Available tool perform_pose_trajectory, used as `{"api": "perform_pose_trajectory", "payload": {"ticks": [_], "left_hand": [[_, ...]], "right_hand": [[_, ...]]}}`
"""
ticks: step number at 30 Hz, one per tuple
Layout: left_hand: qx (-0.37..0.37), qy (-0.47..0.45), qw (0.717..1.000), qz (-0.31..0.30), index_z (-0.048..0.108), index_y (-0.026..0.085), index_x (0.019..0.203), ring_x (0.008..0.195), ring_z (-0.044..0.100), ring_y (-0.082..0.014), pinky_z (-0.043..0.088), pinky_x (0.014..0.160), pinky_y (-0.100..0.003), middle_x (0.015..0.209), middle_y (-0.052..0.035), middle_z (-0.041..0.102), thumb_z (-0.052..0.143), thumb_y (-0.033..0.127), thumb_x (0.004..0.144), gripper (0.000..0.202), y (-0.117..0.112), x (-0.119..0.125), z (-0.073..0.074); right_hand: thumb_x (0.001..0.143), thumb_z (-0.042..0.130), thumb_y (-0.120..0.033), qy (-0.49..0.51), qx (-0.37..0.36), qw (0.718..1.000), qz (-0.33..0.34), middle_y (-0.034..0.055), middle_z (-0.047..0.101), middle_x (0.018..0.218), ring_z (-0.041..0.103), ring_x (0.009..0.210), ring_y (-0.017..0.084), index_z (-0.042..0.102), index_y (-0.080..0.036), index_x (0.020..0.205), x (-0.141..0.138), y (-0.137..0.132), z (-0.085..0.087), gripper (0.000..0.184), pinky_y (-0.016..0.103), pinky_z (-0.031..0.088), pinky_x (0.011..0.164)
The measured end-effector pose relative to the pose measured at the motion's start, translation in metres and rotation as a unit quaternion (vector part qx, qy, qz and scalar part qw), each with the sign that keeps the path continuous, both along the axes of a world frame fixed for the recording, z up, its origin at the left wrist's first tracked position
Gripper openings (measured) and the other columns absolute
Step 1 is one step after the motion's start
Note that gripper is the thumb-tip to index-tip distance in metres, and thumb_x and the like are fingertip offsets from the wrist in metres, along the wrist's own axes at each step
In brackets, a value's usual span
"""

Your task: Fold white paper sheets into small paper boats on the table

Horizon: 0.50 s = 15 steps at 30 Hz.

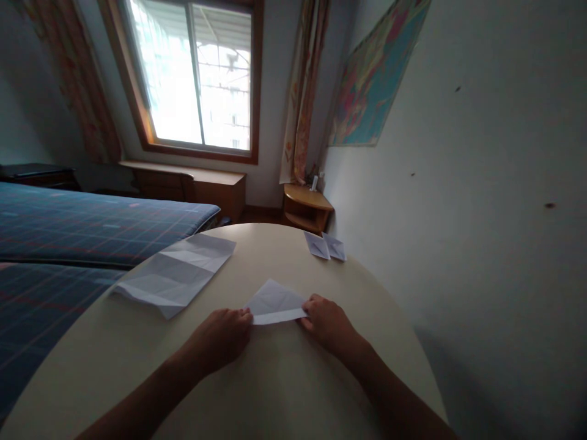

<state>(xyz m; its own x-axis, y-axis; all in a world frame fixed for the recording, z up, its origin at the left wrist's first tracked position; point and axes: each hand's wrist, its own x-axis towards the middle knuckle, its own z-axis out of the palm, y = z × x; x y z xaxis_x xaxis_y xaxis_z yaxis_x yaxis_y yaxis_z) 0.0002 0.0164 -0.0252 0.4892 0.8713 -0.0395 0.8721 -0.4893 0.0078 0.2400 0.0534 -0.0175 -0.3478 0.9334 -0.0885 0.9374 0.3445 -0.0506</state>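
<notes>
Between my two hands is a white sheet of paper (277, 299), with a folded strip along its near edge and a point at its far side. My left hand (230, 332) pinches the left end of that strip. At the right end, my right hand (326, 322) grips the paper between thumb and fingers. A larger creased sheet (177, 275) lies to the left, reaching the table's edge. Two small folded paper pieces (324, 245) rest side by side at the far right of the table.
The round cream table (275, 379) fills the foreground. On its left stands a bed with a blue plaid mattress (105, 220); a white wall (481, 244) rises close on the right. A small wooden cabinet (307, 198) and a long wooden desk (220, 177) stand beyond, near the window.
</notes>
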Motion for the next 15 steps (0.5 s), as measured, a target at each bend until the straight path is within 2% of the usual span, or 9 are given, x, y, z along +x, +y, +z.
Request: {"api": "perform_pose_trajectory", "payload": {"ticks": [4, 7, 10, 15], "left_hand": [[-0.007, -0.001, 1.000, -0.001, 0.065, 0.011, 0.099, 0.084, 0.073, -0.0290, 0.058, 0.075, -0.043, 0.099, -0.0180, 0.073, 0.037, 0.012, 0.091, 0.029, 0.0009, -0.0004, -0.0010], [-0.007, 0.002, 1.000, -0.007, 0.065, 0.011, 0.098, 0.083, 0.073, -0.0305, 0.058, 0.073, -0.045, 0.099, -0.0176, 0.073, 0.037, 0.011, 0.091, 0.029, 0.0005, 0.0001, -0.0005], [0.000, 0.000, 1.000, -0.005, 0.065, 0.012, 0.097, 0.081, 0.073, -0.0305, 0.058, 0.072, -0.046, 0.096, -0.0158, 0.074, 0.036, 0.011, 0.092, 0.030, -0.0001, 0.0004, 0.0003], [0.007, 0.007, 1.000, 0.006, 0.064, 0.014, 0.096, 0.077, 0.073, -0.0296, 0.057, 0.067, -0.043, 0.088, -0.0127, 0.074, 0.036, 0.013, 0.093, 0.028, 0.0006, -0.0007, 0.0013]], "right_hand": [[0.086, 0.055, -0.022, 0.011, 0.023, 0.999, 0.037, 0.0123, 0.065, 0.110, 0.062, 0.097, 0.022, 0.067, -0.013, 0.096, -0.0017, -0.0025, -0.0001, 0.018, 0.027, 0.046, 0.082], [0.085, 0.056, -0.021, 0.006, 0.029, 0.998, 0.057, 0.0135, 0.067, 0.106, 0.059, 0.103, 0.024, 0.065, -0.011, 0.100, -0.0031, -0.0026, 0.0007, 0.020, 0.029, 0.045, 0.086], [0.086, 0.055, -0.017, -0.007, 0.018, 0.998, 0.059, 0.0138, 0.069, 0.102, 0.061, 0.099, 0.024, 0.066, -0.012, 0.100, -0.0043, -0.0009, 0.0019, 0.019, 0.028, 0.047, 0.081], [0.089, 0.046, -0.010, -0.037, 0.006, 0.999, 0.023, 0.0154, 0.071, 0.095, 0.068, 0.087, 0.023, 0.068, -0.013, 0.104, -0.0064, 0.0014, -0.0004, 0.027, 0.028, 0.048, 0.072]]}}
